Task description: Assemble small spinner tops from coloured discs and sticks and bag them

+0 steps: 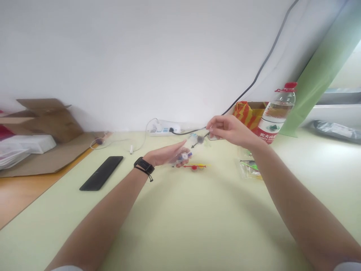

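My left hand (pixel 169 155) is curled round a see-through plastic bag, with a small blue and white piece (pixel 184 156) showing at its fingers. To the right and slightly higher, my right hand (pixel 225 128) pinches the edge of what looks like clear plastic film. Just below its fingertips hangs a thin black arrow-tipped piece with a grey round part (pixel 200 139); whether it is inside the film I cannot tell. Under my hands, a red arrow-tipped piece (pixel 194 168) lies on the table beside a yellow one (pixel 202 165).
Small clear bags with green and black pieces (pixel 250 165) lie by my right forearm. Behind stand a water bottle (pixel 275 118) and a red-yellow bag (pixel 244 113). A power strip (pixel 165 128) sits along the wall, a black phone-like slab (pixel 101 174) and cardboard (pixel 60 122) at left.
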`<action>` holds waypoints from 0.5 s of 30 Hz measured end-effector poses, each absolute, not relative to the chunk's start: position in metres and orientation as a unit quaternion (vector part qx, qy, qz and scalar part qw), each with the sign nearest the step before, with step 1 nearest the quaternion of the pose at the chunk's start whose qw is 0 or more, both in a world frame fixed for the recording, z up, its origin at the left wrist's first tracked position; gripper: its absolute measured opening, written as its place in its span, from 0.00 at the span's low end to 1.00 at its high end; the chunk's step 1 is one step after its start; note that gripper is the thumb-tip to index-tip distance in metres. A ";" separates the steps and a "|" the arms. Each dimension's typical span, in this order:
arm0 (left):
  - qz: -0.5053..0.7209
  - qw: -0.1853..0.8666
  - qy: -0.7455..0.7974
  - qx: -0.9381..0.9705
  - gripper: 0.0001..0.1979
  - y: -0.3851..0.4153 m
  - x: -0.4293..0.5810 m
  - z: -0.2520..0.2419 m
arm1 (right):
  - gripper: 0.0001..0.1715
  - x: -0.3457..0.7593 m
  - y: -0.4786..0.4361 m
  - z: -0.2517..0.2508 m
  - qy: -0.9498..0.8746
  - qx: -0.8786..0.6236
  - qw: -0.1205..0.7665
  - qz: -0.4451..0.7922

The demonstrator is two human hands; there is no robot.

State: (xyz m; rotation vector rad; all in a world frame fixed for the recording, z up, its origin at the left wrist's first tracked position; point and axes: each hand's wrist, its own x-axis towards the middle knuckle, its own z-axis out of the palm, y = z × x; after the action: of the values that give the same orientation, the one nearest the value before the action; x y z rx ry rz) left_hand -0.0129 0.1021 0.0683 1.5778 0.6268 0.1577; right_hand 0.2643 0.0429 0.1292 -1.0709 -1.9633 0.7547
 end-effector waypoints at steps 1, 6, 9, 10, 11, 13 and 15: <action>0.074 0.661 0.275 0.695 0.32 0.101 -0.012 0.069 | 0.13 0.260 0.043 0.127 -0.772 -0.412 0.376 0.306; 0.080 0.674 0.277 0.680 0.30 0.099 -0.010 0.069 | 0.15 0.239 0.044 0.119 -0.771 -0.414 0.349 0.334; 0.086 0.686 0.268 0.670 0.30 0.099 -0.009 0.067 | 0.20 0.232 0.038 0.121 -0.780 -0.415 0.323 0.339; 0.094 0.690 0.265 0.667 0.30 0.099 -0.009 0.067 | 0.22 0.232 0.036 0.122 -0.789 -0.407 0.307 0.342; 0.101 0.692 0.263 0.664 0.30 0.100 -0.009 0.066 | 0.25 0.231 0.034 0.124 -0.799 -0.397 0.292 0.346; 0.099 0.694 0.264 0.662 0.31 0.100 -0.010 0.066 | 0.31 0.233 0.033 0.126 -0.805 -0.389 0.281 0.350; 0.083 0.699 0.269 0.657 0.33 0.100 -0.011 0.066 | 0.35 0.239 0.038 0.124 -0.785 -0.406 0.325 0.338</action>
State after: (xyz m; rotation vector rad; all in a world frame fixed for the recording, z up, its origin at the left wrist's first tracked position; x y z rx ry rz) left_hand -0.0108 0.0998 0.0663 1.4638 0.5994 0.1859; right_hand 0.2391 0.0385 0.1236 -1.0646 -2.0577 0.8856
